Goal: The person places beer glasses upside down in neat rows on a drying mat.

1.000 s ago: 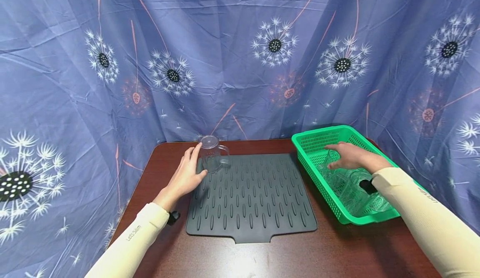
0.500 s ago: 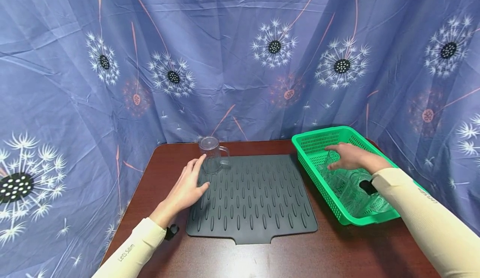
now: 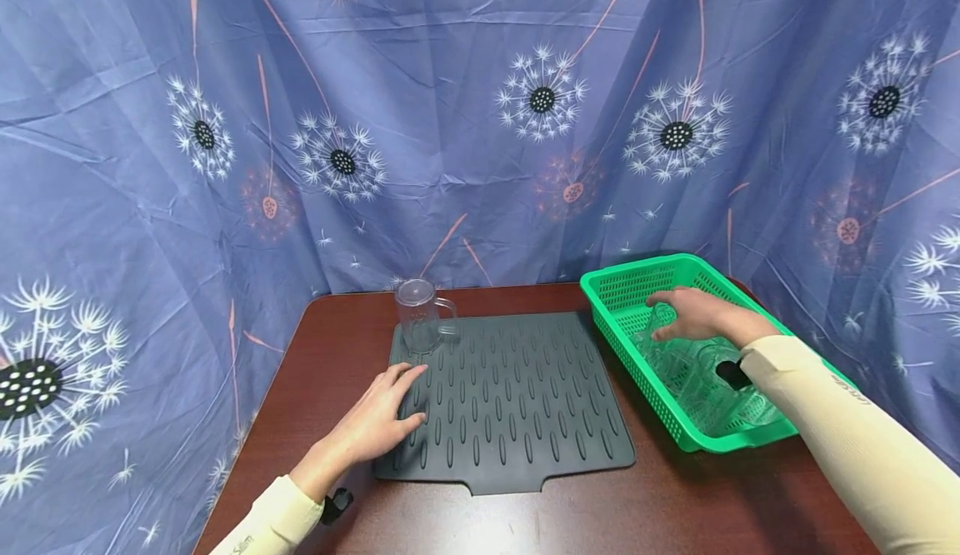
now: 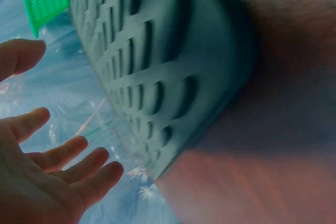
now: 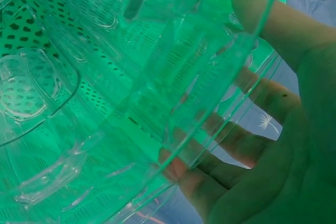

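A clear handled mug (image 3: 420, 322) stands upside down on the back left corner of the dark grey ridged mat (image 3: 517, 405), its handle toward the right. My left hand (image 3: 375, 413) is in front of the mug and apart from it, fingers spread over the mat's left edge and holding nothing. In the left wrist view the left hand (image 4: 47, 177) shows loose, separated fingers. Inside the green basket (image 3: 637, 363), my right hand (image 3: 697, 313) hovers with thumb and fingers apart around a clear glass (image 3: 662, 315). The right wrist view shows this hand (image 5: 273, 145) partly through clear glassware.
Several clear mugs or glasses (image 3: 708, 380) lie in the basket, overlapping one another. Mat and basket share a brown wooden table (image 3: 300, 363). A blue dandelion-print cloth (image 3: 450, 122) hangs behind the table and along its sides.
My left hand has drawn back from the mug toward the front left, leaving the mug standing on the mat. The right hand stays nearly still in the basket.
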### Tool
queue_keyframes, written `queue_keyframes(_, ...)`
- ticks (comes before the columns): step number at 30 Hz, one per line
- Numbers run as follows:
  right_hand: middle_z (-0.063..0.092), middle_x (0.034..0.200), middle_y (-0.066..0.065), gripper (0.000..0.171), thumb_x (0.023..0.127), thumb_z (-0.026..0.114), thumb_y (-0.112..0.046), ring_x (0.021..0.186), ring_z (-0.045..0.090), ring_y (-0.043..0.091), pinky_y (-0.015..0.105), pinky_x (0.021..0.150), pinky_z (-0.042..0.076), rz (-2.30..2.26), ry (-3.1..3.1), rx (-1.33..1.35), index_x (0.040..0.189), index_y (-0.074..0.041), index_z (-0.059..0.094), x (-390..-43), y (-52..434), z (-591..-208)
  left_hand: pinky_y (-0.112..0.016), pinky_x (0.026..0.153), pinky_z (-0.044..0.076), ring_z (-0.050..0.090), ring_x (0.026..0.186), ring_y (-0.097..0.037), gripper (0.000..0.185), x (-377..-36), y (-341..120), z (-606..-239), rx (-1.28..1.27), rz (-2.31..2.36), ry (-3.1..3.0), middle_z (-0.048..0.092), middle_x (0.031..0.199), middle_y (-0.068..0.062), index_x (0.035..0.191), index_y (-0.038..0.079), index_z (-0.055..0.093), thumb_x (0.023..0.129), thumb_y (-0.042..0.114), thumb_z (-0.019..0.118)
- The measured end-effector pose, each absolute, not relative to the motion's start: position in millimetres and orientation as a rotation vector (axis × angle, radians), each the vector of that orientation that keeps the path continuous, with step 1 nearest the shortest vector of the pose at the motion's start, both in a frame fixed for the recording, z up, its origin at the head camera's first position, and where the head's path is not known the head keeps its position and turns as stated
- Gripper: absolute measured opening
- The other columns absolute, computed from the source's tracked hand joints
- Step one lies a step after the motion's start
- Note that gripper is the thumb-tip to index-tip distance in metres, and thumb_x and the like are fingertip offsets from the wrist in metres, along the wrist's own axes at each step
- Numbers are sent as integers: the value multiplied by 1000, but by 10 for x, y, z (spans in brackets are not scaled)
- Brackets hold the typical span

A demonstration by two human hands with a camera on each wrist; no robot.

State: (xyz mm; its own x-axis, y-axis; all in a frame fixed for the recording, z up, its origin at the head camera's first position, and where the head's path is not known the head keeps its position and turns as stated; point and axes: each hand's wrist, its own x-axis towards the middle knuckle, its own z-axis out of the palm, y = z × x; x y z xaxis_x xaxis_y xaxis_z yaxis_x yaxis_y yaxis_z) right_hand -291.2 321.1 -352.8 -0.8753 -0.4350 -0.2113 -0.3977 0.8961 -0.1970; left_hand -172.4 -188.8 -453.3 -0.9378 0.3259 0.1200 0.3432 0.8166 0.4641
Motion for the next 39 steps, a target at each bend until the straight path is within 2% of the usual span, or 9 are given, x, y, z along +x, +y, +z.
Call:
queue_keyframes(14, 58, 133, 33, 69, 90, 75, -39, 122, 52, 57, 63, 92, 48, -222, 2810, -616, 142, 1, 52, -2944, 3232, -3569, -54, 103, 45, 51, 131, -34, 64, -1597, -1953, -4806, -582, -771, -2971, 52, 141, -14, 146, 12, 53, 87, 21, 78)
queue_keyframes(21, 58, 133, 33, 70, 90, 74, -40, 123, 51, 58, 64, 91, 47, -200, 2824, -611, 144, 0, 51, -2944, 3263, -3574, -55, 106, 43, 45, 137, -36, 65, -1594, -1952, -4877, -642, -785, -3051, 47, 146, -17, 146, 11, 52, 88, 27, 77)
queue_keyframes(27, 56, 135, 33, 75, 90, 73, -45, 123, 51, 57, 63, 91, 47, -207, 2813, -612, 145, 0, 50, -2947, 3260, -3558, -57, 106, 42, 40, 141, -38, 67, -1589, -1969, -4898, -638, -779, -3106, 45, 150, -18, 144, 12, 55, 85, 30, 80)
queue_keyframes(35, 59, 132, 32, 69, 92, 72, -40, 123, 51, 58, 64, 92, 47, -218, 2810, -639, 143, 0, 51, -2946, 3257, -3554, -57, 106, 43, 38, 142, -39, 65, -1588, -1977, -4878, -661, -770, -3101, 44, 151, -21, 141, 11, 58, 83, 31, 80)
queue_keyframes(39, 59, 133, 32, 71, 92, 71, -45, 123, 51, 57, 64, 93, 46, -223, 2802, -642, 144, -1, 51, -2968, 3276, -3570, -57, 106, 42, 36, 143, -40, 64, -1591, -1962, -4863, -641, -804, -3136, 41, 153, -21, 140, 11, 59, 83, 30, 80)
